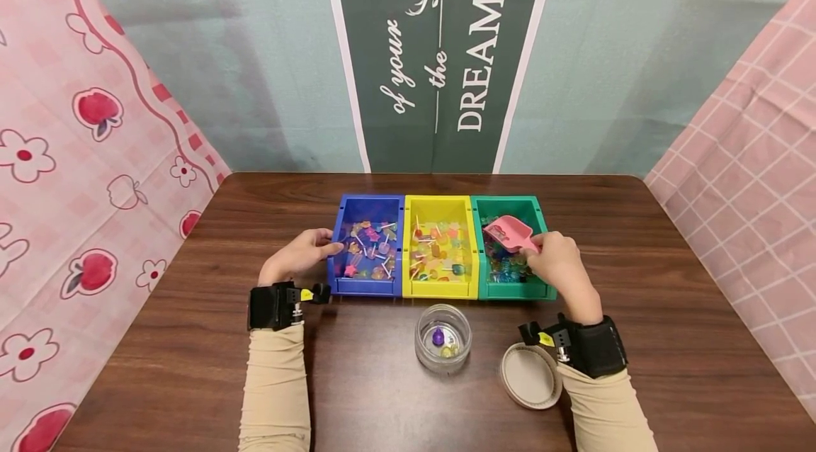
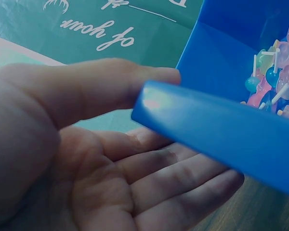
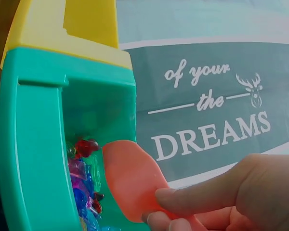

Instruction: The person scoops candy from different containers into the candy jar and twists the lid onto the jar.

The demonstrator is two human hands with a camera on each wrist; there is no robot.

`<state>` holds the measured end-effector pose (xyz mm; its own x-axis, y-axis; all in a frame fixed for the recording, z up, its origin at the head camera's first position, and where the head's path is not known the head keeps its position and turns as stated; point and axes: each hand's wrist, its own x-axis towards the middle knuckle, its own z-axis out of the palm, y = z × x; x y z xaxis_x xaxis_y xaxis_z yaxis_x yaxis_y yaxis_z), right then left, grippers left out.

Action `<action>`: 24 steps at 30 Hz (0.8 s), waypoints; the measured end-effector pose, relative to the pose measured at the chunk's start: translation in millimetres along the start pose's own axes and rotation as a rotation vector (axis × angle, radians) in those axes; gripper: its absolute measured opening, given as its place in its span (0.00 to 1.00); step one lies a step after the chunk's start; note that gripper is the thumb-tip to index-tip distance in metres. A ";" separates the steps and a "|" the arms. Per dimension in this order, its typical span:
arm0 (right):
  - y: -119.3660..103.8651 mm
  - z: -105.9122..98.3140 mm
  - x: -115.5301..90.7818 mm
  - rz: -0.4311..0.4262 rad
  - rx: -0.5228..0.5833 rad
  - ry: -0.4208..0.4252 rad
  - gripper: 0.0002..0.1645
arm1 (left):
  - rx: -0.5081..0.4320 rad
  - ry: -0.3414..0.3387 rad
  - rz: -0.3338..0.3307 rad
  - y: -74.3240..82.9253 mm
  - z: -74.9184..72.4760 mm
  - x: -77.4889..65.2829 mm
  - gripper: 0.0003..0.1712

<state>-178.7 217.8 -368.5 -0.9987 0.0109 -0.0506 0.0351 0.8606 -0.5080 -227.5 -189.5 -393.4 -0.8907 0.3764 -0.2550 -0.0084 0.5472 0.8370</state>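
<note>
My left hand (image 1: 304,255) grips the side wall of the blue bin (image 1: 367,286), thumb (image 2: 111,84) over the rim and the other fingers outside. Inside that bin lie small lollipop-shaped and star-shaped charms (image 2: 286,53). Pinched by its handle in my right hand (image 1: 557,264) is a small pink scoop (image 1: 510,232), tilted over the green bin (image 1: 518,291). Something reddish shows in the scoop in the head view. Below it the green bin holds translucent red, blue and purple pieces (image 3: 82,180).
Between the two bins sits a yellow bin (image 1: 442,289) with more charms. In front stands a clear round jar (image 1: 443,365) holding a purple piece (image 1: 438,336) and yellowish ones. A round pale lid (image 1: 530,376) lies beside my right forearm. Behind the table hangs a printed curtain (image 1: 280,62).
</note>
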 end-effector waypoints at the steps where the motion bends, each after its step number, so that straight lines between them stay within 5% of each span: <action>1: 0.9 -0.6 0.0 0.004 0.005 -0.001 0.20 | -0.004 0.001 -0.003 0.2 0.0 0.0 0.22; 24: 12.3 -10.1 -1.3 -0.058 0.056 -0.053 0.19 | 0.022 0.001 -0.001 0.8 -1.4 -2.1 0.21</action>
<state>-177.3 233.5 -366.1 -0.9957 -0.0668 -0.0646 -0.0194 0.8294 -0.5583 -226.3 -190.9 -391.5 -0.8909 0.3751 -0.2560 0.0005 0.5644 0.8255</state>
